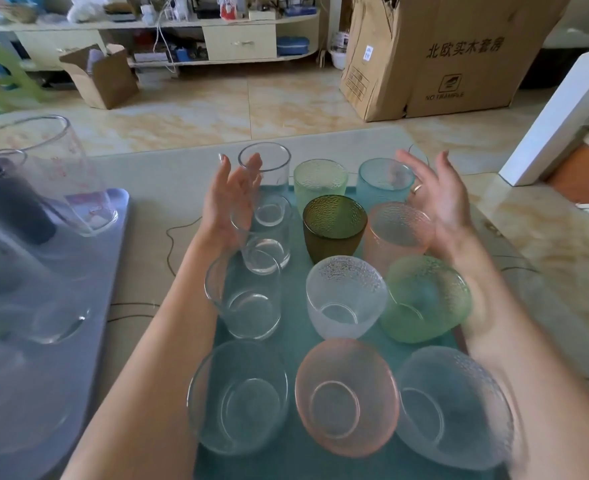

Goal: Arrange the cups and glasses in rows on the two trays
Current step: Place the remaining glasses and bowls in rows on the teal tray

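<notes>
1. Far left of the teal tray (296, 455), a grey-lilac tray (113, 258) lies on the glass worktop (168, 174); it carries a tall clear measuring cup (54, 171) with red markings, a dark cup (9, 202) and some blurred clear glasses near the camera
2. The left hand (229, 199) hovers at the teal tray's left edge, palm turned inward, fingers straight and spread, holding nothing; seen through it is the column of clear tumblers
3. That left column on the teal tray is four clear glasses front to back: a wide one (239, 396) nearest, then two (248, 299) (268, 233) behind, then the tall far tumbler (265, 168)
4. The middle column, near to far: a pink glass (346, 396), a frosted clear glass (346, 296), a dark olive glass (334, 228), a pale green glass (320, 180)
5. The right column, near to far: a frosted clear glass (452, 410), a green glass (424, 299), a pale pink glass (398, 233), a blue glass (384, 180)
6. The right hand (435, 199) hovers by the teal tray's right edge beside the blue and pale pink glasses, palm facing in, fingers apart and loose, a ring showing, gripping nothing
7. Beyond the teal tray, on the floor, stands a big cardboard box (459, 53) to the right and a small open carton (102, 77) to the left, before a low shelf unit (237, 39)
</notes>
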The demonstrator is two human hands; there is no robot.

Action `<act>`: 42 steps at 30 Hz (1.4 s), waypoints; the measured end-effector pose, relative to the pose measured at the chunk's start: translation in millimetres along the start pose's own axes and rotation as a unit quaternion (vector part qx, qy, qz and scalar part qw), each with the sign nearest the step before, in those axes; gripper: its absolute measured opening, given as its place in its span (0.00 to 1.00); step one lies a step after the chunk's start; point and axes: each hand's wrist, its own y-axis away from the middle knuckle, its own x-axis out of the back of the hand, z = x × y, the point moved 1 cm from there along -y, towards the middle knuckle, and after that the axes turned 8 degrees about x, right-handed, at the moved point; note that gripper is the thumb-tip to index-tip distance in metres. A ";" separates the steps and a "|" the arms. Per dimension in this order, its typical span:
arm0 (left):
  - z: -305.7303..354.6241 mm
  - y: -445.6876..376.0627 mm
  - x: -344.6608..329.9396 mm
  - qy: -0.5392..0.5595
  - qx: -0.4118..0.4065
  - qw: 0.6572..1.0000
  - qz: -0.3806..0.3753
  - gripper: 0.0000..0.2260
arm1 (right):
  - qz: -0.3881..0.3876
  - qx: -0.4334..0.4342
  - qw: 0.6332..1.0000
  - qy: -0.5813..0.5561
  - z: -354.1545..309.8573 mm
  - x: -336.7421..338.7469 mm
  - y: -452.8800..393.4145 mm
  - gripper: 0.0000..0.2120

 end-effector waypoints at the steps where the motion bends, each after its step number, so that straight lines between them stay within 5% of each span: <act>1: -0.5 -1.4 0.3 0.001 0.000 1.000 -0.002 0.26 | -0.007 -0.001 1.000 -0.007 -0.7 -2.7 0.1 0.25; 19: -0.7 -19.4 7.6 -0.021 0.023 0.999 -0.039 0.25 | -0.031 -0.039 0.997 -0.050 16.3 -12.8 -16.4 0.28; 29: 17.2 -52.6 -2.8 -0.109 0.167 0.972 -0.127 0.39 | -0.233 -0.187 0.954 -0.034 10.0 -25.7 -64.3 0.37; 42: 2.3 -41.2 -6.5 -0.052 0.159 0.980 -0.109 0.36 | -0.294 -0.216 0.923 -0.120 15.1 -23.3 -53.5 0.38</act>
